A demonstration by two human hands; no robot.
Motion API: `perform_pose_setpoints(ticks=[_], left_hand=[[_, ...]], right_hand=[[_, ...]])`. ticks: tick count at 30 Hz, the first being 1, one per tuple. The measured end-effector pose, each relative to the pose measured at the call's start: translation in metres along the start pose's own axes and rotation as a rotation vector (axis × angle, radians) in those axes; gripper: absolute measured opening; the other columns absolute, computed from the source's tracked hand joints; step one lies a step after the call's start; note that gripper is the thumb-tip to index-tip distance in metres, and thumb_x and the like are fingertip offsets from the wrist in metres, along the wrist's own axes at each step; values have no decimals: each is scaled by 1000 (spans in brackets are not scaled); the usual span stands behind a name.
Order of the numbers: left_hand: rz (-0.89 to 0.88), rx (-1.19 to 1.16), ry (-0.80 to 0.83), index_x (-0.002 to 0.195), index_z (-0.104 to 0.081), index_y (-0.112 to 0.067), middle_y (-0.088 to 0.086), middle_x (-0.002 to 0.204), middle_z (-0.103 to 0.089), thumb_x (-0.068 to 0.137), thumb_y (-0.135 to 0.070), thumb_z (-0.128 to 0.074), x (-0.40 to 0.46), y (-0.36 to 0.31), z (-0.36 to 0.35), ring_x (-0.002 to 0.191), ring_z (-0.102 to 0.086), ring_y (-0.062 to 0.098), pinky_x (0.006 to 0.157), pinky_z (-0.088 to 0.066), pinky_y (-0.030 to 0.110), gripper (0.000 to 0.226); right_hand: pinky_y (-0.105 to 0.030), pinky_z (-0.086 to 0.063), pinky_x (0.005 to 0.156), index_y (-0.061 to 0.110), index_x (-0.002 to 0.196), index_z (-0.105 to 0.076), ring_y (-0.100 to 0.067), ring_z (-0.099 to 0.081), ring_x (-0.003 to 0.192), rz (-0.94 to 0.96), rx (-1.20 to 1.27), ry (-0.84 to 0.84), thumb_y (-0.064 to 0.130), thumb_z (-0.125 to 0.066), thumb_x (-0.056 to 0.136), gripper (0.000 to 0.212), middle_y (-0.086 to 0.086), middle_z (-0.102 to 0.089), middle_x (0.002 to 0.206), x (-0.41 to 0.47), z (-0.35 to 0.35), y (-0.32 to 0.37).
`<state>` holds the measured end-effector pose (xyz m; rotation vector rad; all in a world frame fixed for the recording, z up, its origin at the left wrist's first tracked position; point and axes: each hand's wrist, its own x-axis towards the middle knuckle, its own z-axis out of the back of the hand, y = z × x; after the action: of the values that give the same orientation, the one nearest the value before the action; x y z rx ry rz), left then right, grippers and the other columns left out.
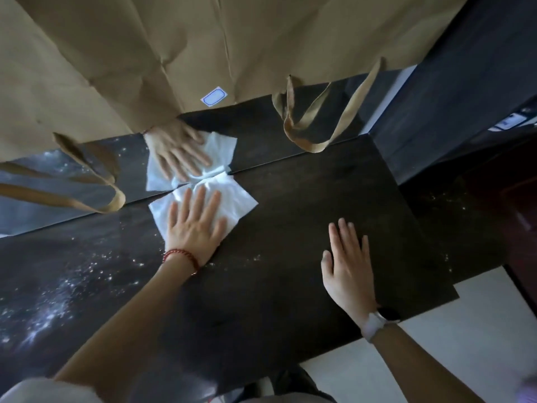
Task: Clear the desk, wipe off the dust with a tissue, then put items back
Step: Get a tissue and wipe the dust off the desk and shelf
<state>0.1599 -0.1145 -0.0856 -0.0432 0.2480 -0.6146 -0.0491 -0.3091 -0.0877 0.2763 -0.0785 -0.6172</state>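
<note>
A white tissue lies spread on the dark desk top against its far edge. My left hand, with a red cord at the wrist, presses flat on the tissue with straight fingers. My right hand, with a white watch at the wrist, rests flat on the bare desk to the right, holding nothing. A glossy back panel behind the desk mirrors the hand and tissue. Pale dust specks show on the left part of the desk.
A large brown paper bag with flat handles hangs over the back of the desk. A dark side panel stands at the right. Pale floor shows below the desk's near right edge.
</note>
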Motion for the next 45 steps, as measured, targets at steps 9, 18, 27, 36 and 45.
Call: perform_pose_setpoints(ticks=[9,18,27,36,45], left_hand=[[-118,-25,19,144,-3,-29,2,157,0,89,-51,-19,31,-110,-5,143,7,29,112,2,56,62],[-438,80,41,144,3,-29,-1,157,4,93,-50,-16,95,-126,0,144,6,19,117,2,40,58],[144,-37,99,145,-2,-25,5,156,5,74,-59,-2,-32,63,9,143,7,25,115,-1,47,79],[-27,-19,98,142,-7,-34,8,154,-17,85,-52,-19,-67,-108,-31,140,-11,42,108,-2,65,61],[151,-96,68,142,-3,-39,1,157,-2,88,-52,-15,-88,-26,-24,143,1,30,113,-2,54,57]], right_hand=[[-45,-23,112,9,133,-40,-23,-33,134,-39,19,-72,24,-31,85,50,-14,-43,141,5,-10,1],[-45,-31,109,7,127,-47,-23,-39,131,-47,128,-174,16,-33,87,43,-14,-50,135,7,-12,-5],[-47,-25,110,5,129,-44,-30,-33,134,-50,-16,-61,10,-50,83,46,-18,-42,141,8,-7,1],[-36,-20,113,6,132,-41,-17,-35,131,-146,478,-200,25,-24,89,50,-13,-46,138,4,-6,-2],[-45,-26,112,5,136,-35,-19,-28,133,-114,378,-189,1,-42,91,45,-16,-41,142,-2,-5,0]])
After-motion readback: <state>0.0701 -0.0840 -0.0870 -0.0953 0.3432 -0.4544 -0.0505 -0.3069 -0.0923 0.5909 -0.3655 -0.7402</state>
